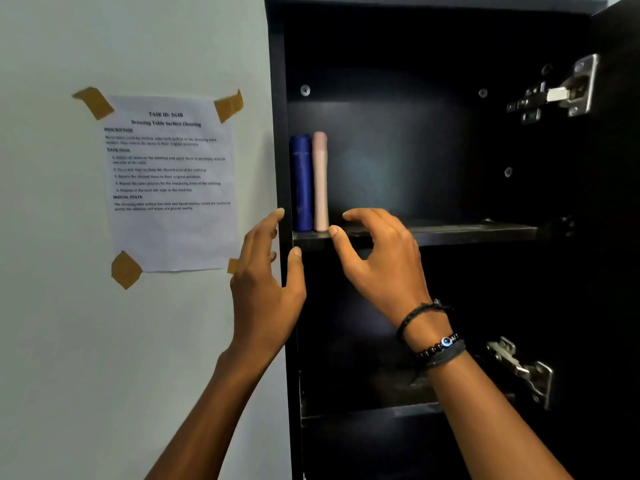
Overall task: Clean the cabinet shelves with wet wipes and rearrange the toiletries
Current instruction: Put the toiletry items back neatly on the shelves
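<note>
I'm tucking the blue tube (302,183) and pink tube (320,181) upright at the shelf's (450,233) far-left end, probably leaving wiping room. My left hand (265,282) and right hand (377,258) are hovering spread, gripping nothing.

Dim cabinet interior (398,161), brighter wall (104,341), slightly soft focus throughout.

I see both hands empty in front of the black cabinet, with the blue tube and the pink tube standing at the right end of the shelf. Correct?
Not quite. The head view shows the dark blue cylindrical tube and the pale pink cylindrical tube standing at the left end of the black cabinet shelf, against the left wall. The rest holds: the left hand and right hand are both open and empty.
</note>
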`<state>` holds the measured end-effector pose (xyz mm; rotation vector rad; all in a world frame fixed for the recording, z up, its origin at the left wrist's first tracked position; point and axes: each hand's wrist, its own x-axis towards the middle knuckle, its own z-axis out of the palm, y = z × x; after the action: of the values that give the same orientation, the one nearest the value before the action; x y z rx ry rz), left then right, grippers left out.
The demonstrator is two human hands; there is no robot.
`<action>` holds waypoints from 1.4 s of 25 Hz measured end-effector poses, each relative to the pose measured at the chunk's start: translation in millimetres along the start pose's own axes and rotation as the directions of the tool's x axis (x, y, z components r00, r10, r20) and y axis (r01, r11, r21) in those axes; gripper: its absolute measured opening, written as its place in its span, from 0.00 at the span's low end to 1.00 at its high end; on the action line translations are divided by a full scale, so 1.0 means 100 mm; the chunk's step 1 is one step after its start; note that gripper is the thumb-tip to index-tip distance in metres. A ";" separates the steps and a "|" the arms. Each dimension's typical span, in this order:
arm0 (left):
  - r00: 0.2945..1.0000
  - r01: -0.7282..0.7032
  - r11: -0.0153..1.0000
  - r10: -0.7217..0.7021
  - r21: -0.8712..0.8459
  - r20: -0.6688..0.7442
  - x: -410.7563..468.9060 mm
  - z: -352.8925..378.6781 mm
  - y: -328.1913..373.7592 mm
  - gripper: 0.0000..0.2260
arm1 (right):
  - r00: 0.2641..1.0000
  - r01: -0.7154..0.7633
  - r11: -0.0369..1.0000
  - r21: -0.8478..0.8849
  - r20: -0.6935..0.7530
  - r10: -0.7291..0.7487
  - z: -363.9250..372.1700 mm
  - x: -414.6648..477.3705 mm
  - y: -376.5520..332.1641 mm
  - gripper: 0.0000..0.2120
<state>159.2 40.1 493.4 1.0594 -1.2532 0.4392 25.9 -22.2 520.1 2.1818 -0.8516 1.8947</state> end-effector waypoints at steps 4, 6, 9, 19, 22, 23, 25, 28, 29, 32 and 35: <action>0.987 -0.159 0.984 0.157 0.084 0.029 -0.51 -0.02 -0.06 0.20 | 0.992 0.030 0.999 -0.017 -0.123 -0.032 -0.01 -0.57 -0.08 0.09; 0.987 -0.153 0.984 0.147 0.096 0.069 -0.78 -0.02 -0.10 0.19 | 0.991 -0.013 0.999 -0.030 -0.136 0.008 -0.01 -0.91 -0.10 0.09; 0.983 -0.125 0.986 0.109 0.107 0.147 -1.23 -0.04 -0.19 0.18 | 0.987 -0.111 0.992 -0.062 -0.122 0.103 0.01 -1.43 -0.12 0.11; 0.812 0.142 0.981 -0.193 0.136 0.550 -3.19 0.01 -0.43 0.18 | 0.843 -0.501 0.835 -0.226 0.088 0.530 -0.05 -3.49 0.19 0.12; 0.664 0.226 0.957 -0.289 0.183 0.690 -3.66 0.04 -0.47 0.20 | 0.746 -0.590 0.750 -0.299 0.154 0.648 -0.13 -3.99 0.35 0.12; 0.611 0.250 0.948 -0.313 0.198 0.728 -3.80 0.07 -0.49 0.21 | 0.703 -0.618 0.720 -0.315 0.190 0.686 -0.16 -4.16 0.43 0.12; 0.511 0.260 0.938 -0.334 0.228 0.792 -4.08 0.12 -0.52 0.21 | 0.607 -0.657 0.663 -0.360 0.268 0.748 -0.20 -4.51 0.61 0.15; 0.370 0.242 0.924 -0.371 0.297 0.852 -4.42 0.28 -0.62 0.22 | 0.409 -0.623 0.578 -0.527 0.410 0.815 -0.28 -4.96 0.97 0.24; 0.323 0.233 0.921 -0.376 0.312 0.868 -4.52 0.32 -0.66 0.23 | 0.324 -0.594 0.541 -0.596 0.439 0.838 -0.33 -5.07 1.10 0.28; 0.188 0.215 0.914 -0.386 0.345 0.903 -4.82 0.51 -0.81 0.24 | 0.015 -0.453 0.395 -0.799 0.437 0.900 -0.51 -5.34 1.59 0.31; 0.023 0.225 0.886 -0.421 0.406 0.907 -5.10 0.72 -0.94 0.25 | -0.221 -0.383 0.224 -0.896 0.325 0.919 -0.72 -5.58 1.92 0.24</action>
<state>33.6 67.8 -14.6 1.8663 -2.0829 -0.8228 -160.4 32.2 -41.4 2.2282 -2.9829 -0.2405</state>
